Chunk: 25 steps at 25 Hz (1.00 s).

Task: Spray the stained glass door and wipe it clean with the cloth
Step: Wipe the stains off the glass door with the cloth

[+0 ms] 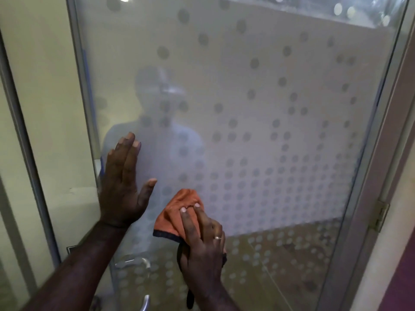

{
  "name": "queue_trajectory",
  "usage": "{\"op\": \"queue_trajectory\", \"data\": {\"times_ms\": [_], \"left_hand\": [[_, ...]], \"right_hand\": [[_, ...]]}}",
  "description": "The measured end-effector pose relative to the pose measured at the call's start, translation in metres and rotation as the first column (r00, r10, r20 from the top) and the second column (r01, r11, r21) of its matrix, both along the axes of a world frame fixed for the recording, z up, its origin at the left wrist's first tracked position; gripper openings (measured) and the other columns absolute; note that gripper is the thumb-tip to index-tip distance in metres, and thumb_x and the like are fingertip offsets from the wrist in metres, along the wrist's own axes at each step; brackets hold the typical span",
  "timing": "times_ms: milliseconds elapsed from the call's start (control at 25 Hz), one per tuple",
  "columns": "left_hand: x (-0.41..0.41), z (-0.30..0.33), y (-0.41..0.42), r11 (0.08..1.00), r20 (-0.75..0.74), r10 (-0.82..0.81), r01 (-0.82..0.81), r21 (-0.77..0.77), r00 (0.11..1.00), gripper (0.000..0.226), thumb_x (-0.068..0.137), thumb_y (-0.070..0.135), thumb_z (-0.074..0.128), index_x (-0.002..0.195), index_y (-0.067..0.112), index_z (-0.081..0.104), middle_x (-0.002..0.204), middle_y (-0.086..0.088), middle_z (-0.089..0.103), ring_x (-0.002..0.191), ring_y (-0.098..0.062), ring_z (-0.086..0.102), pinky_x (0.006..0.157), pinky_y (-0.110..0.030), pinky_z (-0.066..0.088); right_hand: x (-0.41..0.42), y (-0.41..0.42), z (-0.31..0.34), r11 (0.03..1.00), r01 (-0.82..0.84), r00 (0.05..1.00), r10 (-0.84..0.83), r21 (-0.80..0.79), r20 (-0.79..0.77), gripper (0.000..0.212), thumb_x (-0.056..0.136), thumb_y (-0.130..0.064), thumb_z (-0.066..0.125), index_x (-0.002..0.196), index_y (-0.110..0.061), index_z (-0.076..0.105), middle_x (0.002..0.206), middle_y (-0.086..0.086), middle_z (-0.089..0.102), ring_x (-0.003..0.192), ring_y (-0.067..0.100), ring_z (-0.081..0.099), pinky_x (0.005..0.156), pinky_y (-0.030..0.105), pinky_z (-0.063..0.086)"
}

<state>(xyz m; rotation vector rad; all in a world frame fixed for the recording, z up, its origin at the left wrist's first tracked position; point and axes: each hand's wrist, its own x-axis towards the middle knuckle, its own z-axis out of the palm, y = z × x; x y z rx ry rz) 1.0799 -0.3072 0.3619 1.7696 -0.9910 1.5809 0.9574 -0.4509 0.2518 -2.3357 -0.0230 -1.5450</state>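
A frosted glass door (258, 90) with a pattern of round dots fills the view, framed in grey metal. My left hand (122, 185) lies flat against the glass near its left edge, fingers spread and pointing up, holding nothing. My right hand (202, 239) presses an orange cloth (177, 212) with a dark hem against the lower middle of the pane, fingers on top of the cloth. No spray bottle is in view. A faint reflection of a person shows in the glass above my hands.
A silver lever handle (134, 262) sits on the door below my left forearm, with a second curved handle (145, 303) at the bottom edge. A brass hinge (381, 215) joins the door to the frame on the right. A cream wall (45, 86) stands left.
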Motion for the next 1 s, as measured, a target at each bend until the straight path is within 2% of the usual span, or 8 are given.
{"op": "queue_trajectory", "data": {"times_ms": [240,400,480,560,640,760,880,1000], "left_hand": [[-0.042,-0.051,0.024,0.996,-0.139,0.019,-0.006,0.091,0.99,0.066,0.099,0.049,0.035,0.153,0.013,0.022,0.155,-0.016,0.031,0.151,-0.022,0.02,0.123,-0.045,0.019],[-0.092,-0.093,0.052,0.996,-0.316,0.018,0.009,0.085,0.948,0.063,0.1,0.052,0.031,0.154,0.022,0.022,0.156,-0.005,0.034,0.149,-0.019,0.027,0.121,-0.042,0.023],[-0.127,-0.113,0.066,0.996,-0.418,0.043,-0.004,0.094,0.907,0.063,0.099,0.056,0.029,0.15,0.021,0.033,0.152,0.003,0.041,0.144,-0.015,0.037,0.12,-0.034,0.026],[-0.167,-0.129,0.077,0.995,-0.548,0.091,-0.051,0.089,0.832,0.069,0.096,0.065,0.029,0.14,0.015,0.05,0.139,0.005,0.056,0.127,-0.014,0.055,0.11,-0.028,0.036],[-0.209,-0.137,0.083,0.987,-0.693,0.15,-0.151,0.06,0.705,0.076,0.09,0.073,0.033,0.13,0.016,0.062,0.122,0.0,0.07,0.106,-0.019,0.068,0.09,-0.027,0.047],[-0.265,-0.148,0.094,0.927,-0.83,0.216,-0.374,0.01,0.514,0.064,0.078,0.069,0.053,0.128,0.029,0.063,0.106,0.004,0.075,0.091,-0.015,0.072,0.081,-0.027,0.054],[-0.316,-0.158,0.106,0.87,-0.929,0.099,-0.485,-0.093,0.355,0.063,0.075,0.058,0.063,0.129,0.028,0.059,0.105,0.009,0.071,0.089,-0.002,0.067,0.082,-0.014,0.05],[-0.365,-0.168,0.123,0.797,-0.952,-0.13,-0.542,-0.267,0.277,0.04,0.081,0.044,0.07,0.112,0.019,0.069,0.104,0.003,0.075,0.092,-0.008,0.069,0.085,-0.025,0.053]], "right_hand": [[-0.027,0.013,-0.029,0.987,-0.138,0.99,0.138,-0.079,-0.011,0.086,0.071,-0.019,0.061,0.148,-0.038,0.03,0.153,-0.003,0.033,0.121,0.026,0.048,0.099,0.039,0.039],[-0.041,0.019,-0.046,0.961,-0.266,0.963,0.26,-0.078,-0.076,0.081,0.073,-0.022,0.059,0.147,-0.038,0.031,0.154,-0.003,0.032,0.122,0.025,0.047,0.096,0.039,0.042],[-0.048,0.023,-0.054,0.93,-0.345,0.936,0.331,-0.127,-0.124,0.085,0.072,-0.023,0.059,0.149,-0.038,0.027,0.155,-0.004,0.029,0.121,0.025,0.046,0.096,0.039,0.042],[-0.057,0.029,-0.061,0.886,-0.43,0.899,0.401,-0.177,-0.177,0.088,0.071,-0.022,0.059,0.15,-0.038,0.023,0.155,-0.004,0.028,0.12,0.027,0.046,0.093,0.04,0.045],[-0.069,0.036,-0.068,0.816,-0.529,0.846,0.486,-0.232,-0.219,0.086,0.072,-0.02,0.059,0.149,-0.037,0.026,0.155,-0.003,0.03,0.119,0.03,0.047,0.09,0.044,0.048],[-0.094,0.058,-0.086,0.712,-0.65,0.76,0.604,-0.265,-0.239,0.077,0.074,-0.011,0.066,0.144,-0.029,0.04,0.153,0.0,0.038,0.117,0.034,0.052,0.087,0.047,0.049],[-0.13,0.086,-0.103,0.605,-0.756,0.654,0.714,-0.249,-0.251,0.075,0.074,-0.005,0.071,0.141,-0.024,0.044,0.15,0.002,0.043,0.114,0.033,0.053,0.085,0.046,0.048],[-0.165,0.116,-0.112,0.469,-0.866,0.499,0.821,-0.172,-0.278,0.073,0.073,-0.007,0.066,0.141,-0.019,0.044,0.148,0.004,0.046,0.115,0.031,0.05,0.091,0.049,0.048]]}}
